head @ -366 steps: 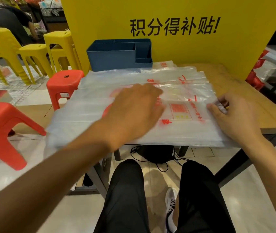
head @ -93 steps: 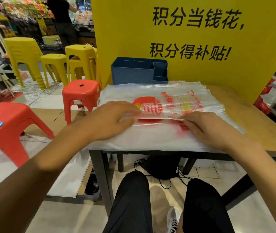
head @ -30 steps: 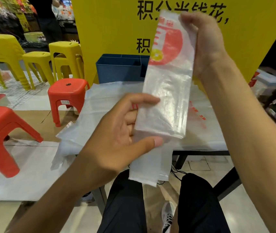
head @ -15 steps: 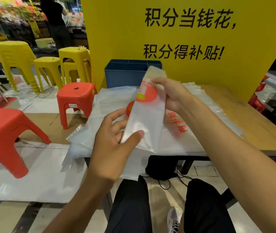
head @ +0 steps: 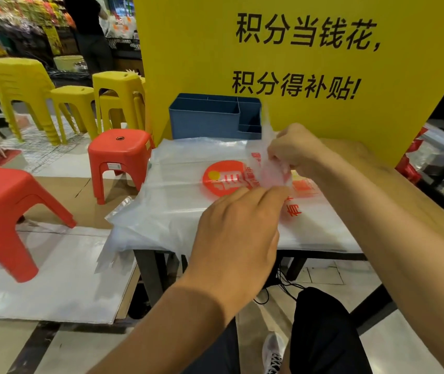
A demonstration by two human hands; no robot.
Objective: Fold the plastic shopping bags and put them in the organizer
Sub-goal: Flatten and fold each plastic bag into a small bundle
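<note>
Both hands meet over the middle of the table, each gripping the same folded strip of clear plastic shopping bag [head: 271, 168] with red print. Right hand [head: 295, 149] sits above and slightly beyond the strip, its fingers curled down and pinching the upper part of the plastic, whose loose top end rises past the knuckles toward the blue plastic desk organizer with several compartments [head: 212, 117]. Left hand [head: 238, 228] lies nearer the camera and lower, seen from the back; its fingertips reach up to the strip's lower end and appear to pinch it, though the contact itself is hidden behind the fingers and blurred. The strip therefore hangs between the two hands, held just above the flat pile of clear plastic shopping bags with a red round logo [head: 188, 195] that covers most of the wooden table [head: 415, 201] and droops over its left edge. The organizer stands at the far edge of the table, behind the pile and against the yellow board with black Chinese lettering [head: 307, 63]. To the left of the table stand two red plastic stools [head: 119, 155] and, farther back, stacked yellow plastic stools [head: 72, 106]. A person in dark clothing [head: 88, 31] stands in the background by shelves.
</note>
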